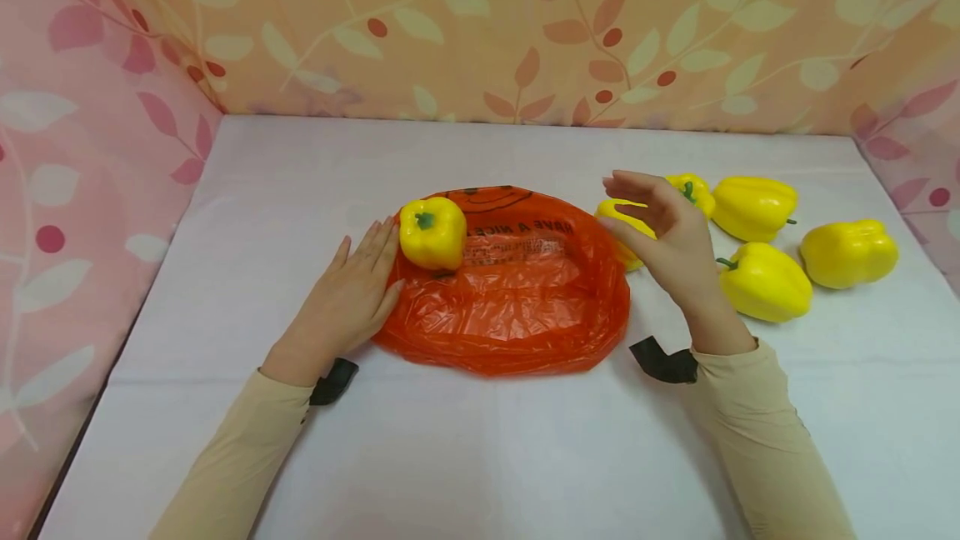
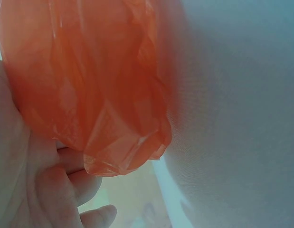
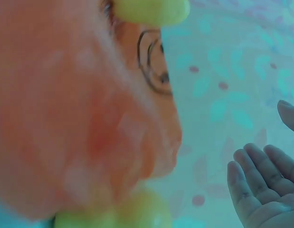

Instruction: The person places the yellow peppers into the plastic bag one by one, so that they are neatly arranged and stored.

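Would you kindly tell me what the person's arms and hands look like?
The left sleeve and right sleeve are long and beige, ending at the wrists. The left hand and right hand wear no gloves. A black piece juts out at the left wrist, and another black piece at the right.

Red plastic bag [image 1: 517, 315]: black lettering [image 1: 528, 228] reads "HAVE A NICE", running right to left in head view; yellow pepper [image 1: 433, 233] sits at its end. Small print block [image 1: 510, 252] beside it, illegible. Black smiley-like line drawing [image 1: 489, 200] near far edge, partly visible.
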Available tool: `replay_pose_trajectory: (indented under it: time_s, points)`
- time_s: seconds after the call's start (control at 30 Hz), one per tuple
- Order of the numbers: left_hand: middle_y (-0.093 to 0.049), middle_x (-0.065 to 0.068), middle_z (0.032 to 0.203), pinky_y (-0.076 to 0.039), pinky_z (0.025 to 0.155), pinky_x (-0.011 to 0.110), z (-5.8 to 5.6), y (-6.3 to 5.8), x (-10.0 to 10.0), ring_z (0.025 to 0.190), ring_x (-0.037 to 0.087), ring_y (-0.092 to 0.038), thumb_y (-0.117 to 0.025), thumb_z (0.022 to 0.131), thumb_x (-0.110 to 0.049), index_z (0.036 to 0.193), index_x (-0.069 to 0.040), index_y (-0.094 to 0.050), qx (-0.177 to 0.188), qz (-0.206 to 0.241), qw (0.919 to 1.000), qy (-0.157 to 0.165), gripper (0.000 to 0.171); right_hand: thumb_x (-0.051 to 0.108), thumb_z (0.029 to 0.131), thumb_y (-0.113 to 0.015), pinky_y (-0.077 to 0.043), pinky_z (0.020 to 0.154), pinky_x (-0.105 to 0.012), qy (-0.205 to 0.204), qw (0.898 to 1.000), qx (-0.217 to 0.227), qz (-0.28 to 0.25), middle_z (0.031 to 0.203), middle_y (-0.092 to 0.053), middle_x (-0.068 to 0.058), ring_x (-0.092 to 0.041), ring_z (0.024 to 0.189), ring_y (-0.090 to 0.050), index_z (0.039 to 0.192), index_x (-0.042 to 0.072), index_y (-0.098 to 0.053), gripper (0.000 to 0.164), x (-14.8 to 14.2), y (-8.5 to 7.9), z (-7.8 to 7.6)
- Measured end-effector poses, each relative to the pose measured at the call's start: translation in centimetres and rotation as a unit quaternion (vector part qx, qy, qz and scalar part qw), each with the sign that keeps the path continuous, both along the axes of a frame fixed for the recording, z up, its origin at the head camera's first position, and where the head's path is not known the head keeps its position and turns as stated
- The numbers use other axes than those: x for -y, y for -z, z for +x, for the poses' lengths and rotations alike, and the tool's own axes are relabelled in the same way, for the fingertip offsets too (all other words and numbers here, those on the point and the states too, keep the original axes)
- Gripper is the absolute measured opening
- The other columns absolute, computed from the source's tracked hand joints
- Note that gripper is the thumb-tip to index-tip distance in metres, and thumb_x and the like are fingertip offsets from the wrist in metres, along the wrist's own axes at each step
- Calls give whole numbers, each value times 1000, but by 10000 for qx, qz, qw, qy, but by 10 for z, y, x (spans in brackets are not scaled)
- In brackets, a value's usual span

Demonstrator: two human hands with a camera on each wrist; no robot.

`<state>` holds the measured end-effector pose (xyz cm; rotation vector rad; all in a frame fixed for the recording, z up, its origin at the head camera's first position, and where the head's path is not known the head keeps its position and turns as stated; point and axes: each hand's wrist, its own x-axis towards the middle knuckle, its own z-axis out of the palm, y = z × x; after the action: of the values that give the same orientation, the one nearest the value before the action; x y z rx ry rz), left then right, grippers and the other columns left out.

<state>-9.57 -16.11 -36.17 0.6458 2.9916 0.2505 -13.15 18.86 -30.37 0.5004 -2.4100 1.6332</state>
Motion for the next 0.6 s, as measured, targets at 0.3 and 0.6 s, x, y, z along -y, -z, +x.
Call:
replay_pose_trajectory:
  time_s: [0.3,0.6]
  points:
    - [-13,21,154,-10,112,54,0,1,1,142,33,-11,-44,98,-27,148,7,-12,26,-16,10000,-13,68,-3,84,-67,-46,90,-19,660,9977,135,-56,118,-61,-4,-13,107,-56,125,-2,-56,43,-27,12,7]
    - [-13,21,154,-10,112,54,0,1,1,142,34,-12,-44,98,-27,148,7,-12,-7,-11,10000,3,68,-8,81,-67,-47,85,-15,1105,9926,211,-449,112,-63,-1,-14,102,-59,122,-3,-59,42,-47,22,9]
